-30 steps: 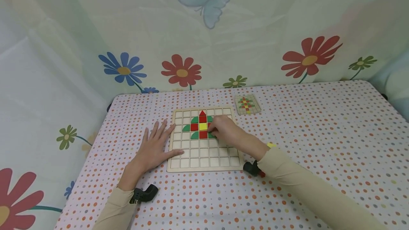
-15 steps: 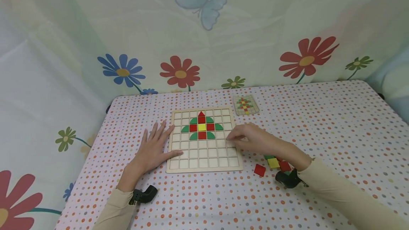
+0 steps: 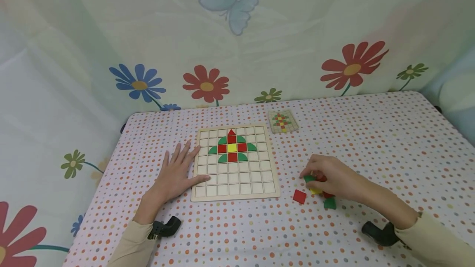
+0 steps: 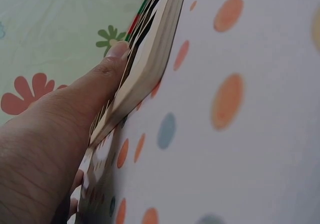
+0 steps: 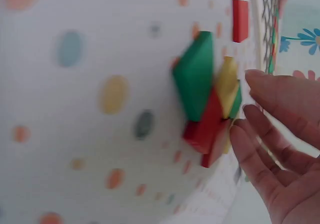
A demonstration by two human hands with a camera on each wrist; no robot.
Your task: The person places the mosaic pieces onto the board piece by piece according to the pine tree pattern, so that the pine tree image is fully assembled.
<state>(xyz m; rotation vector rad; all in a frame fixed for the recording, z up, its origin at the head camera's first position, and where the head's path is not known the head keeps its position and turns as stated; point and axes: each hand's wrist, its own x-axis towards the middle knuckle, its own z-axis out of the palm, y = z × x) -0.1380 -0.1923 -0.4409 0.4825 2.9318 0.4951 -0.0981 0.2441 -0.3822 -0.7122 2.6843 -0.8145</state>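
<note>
My left hand [image 3: 174, 176] lies flat with fingers spread at the left edge of a wooden grid board [image 3: 215, 190], its thumb resting on the board's face. On the board, red, green and yellow tiles form a pattern around a yellow square [image 3: 232, 148]. My right hand [image 3: 334, 176] hovers over a small pile of loose tiles, thumb and fingers apart and slightly bent, with nothing between them. Under the fingertips lies a green tile [image 3: 309, 179]. In the right wrist view, a nearer green tile [image 5: 196, 77], a red tile [image 5: 206, 124] and a yellow tile [image 5: 227, 87] lie heaped together.
A single red square tile [image 3: 299, 197] lies between board and pile. Behind the board's right corner is a pattern card [image 3: 283, 121] with a similar design. The dotted tablecloth [image 3: 230, 238] reaches back to a flowered curtain [image 3: 297, 52].
My right hand has moved from the board rightward to the loose tiles. A red square right of the yellow one, earlier under that hand, now shows uncovered. My left hand has stayed at the board.
</note>
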